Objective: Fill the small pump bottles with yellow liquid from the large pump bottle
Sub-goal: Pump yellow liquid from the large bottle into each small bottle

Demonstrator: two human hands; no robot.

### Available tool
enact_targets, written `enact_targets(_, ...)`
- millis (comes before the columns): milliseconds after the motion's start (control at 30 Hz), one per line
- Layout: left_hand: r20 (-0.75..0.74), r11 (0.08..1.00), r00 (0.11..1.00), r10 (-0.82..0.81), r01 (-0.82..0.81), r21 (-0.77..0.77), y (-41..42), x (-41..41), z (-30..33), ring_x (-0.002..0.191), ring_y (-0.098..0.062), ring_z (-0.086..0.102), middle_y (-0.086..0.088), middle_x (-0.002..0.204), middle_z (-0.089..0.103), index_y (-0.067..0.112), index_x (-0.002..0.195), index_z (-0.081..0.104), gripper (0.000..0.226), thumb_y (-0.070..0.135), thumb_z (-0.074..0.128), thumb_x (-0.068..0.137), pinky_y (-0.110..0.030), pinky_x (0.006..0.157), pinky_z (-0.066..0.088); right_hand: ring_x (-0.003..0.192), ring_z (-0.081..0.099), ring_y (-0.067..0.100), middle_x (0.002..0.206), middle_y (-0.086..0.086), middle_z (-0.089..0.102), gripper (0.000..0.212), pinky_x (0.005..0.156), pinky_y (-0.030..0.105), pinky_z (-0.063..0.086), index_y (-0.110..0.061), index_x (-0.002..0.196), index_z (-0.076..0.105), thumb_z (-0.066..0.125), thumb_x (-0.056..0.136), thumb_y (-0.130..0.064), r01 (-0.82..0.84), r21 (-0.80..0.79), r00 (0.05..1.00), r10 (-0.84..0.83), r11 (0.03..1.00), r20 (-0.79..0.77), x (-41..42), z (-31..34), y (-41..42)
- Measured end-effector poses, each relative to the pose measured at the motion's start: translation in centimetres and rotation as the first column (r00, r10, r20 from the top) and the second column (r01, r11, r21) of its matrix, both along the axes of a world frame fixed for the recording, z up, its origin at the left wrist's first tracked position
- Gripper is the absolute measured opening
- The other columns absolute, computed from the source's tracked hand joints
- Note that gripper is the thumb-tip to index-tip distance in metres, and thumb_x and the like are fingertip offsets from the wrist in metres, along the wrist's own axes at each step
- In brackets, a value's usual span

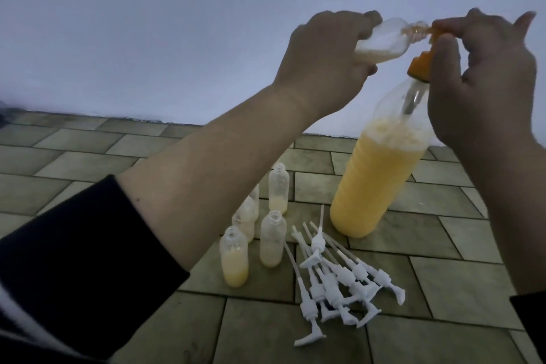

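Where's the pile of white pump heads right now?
In the head view, the white pump heads lie in a loose heap on the tiled floor, lower centre, just right of the standing small bottles and in front of the large bottle.

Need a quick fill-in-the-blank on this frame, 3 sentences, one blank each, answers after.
1. The left hand holds a small bottle tilted with its mouth at the orange ____ of the large bottle.
2. The right hand presses the pump head on the ____ bottle.
3. The loose white pumps lie in a pile on the ____ floor.

Missing words: spout; large; tiled
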State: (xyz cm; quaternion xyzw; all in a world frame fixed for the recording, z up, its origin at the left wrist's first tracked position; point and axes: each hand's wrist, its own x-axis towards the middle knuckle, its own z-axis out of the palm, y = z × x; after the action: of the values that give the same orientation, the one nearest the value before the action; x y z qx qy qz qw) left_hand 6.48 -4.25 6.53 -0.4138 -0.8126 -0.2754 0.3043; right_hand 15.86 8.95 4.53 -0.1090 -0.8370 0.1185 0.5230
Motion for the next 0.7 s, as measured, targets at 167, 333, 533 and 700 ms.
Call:
enact_targets(167,-0.173,0.996,0.981,0.085,-0.091,-0.024,-0.6,0.0,1.3,0.108,-0.019,0.053,0.008,0.12,0.056,0.024,0.125,0.047,0.04,0.033,0.056,0.087,-0.033,0.092,0.033,0.131,0.037,0.02,0.132,0.01,0.052,0.042,0.117,0.046,0.011,-0.01,0.127,0.053,0.033,0.099,-0.032,-0.024,0.014,0.998,0.023,1.0,0.061,0.5,1.5,-0.4)
enact_targets(333,-0.051,0.995,0.997,0.063,-0.066,-0.07,-1.4,-0.3,0.0,0.106,-0.021,0.054,0.006,0.119,0.053,0.019,0.123,0.044,0.04,0.032,0.058,0.087,-0.034,0.091,0.034,0.127,0.039,0.018,0.136,0.007,0.048,0.042,0.115,0.049,0.019,-0.013,0.132,0.049,0.036,0.098,-0.035,-0.024,-0.017,0.993,0.025,1.0,0.112,0.6,1.9,-0.3)
enact_targets(533,0.421,0.965,0.891,-0.167,0.061,0.255,-5.8,1.1,-2.5,0.083,-0.004,0.057,0.01,0.108,0.058,0.023,0.115,0.048,0.038,0.027,0.067,0.082,-0.021,0.074,0.05,0.123,0.038,0.013,0.138,0.008,0.046,0.044,0.116,0.049,0.015,-0.014,0.134,0.047,0.041,0.097,-0.037,-0.016,0.045,0.982,0.008,0.999,0.19,-0.1,2.2,0.3)
enact_targets(700,0.602,0.896,0.76,-0.243,-0.062,0.44,-13.9,2.4,-6.0,0.091,-0.007,0.064,0.011,0.103,0.065,0.024,0.113,0.056,0.048,0.031,0.077,0.071,-0.026,0.078,0.052,0.121,0.042,0.019,0.135,0.009,0.048,0.048,0.115,0.05,0.018,-0.015,0.132,0.049,0.04,0.094,-0.043,-0.034,0.058,0.983,0.023,0.998,0.185,-0.9,2.4,1.1)
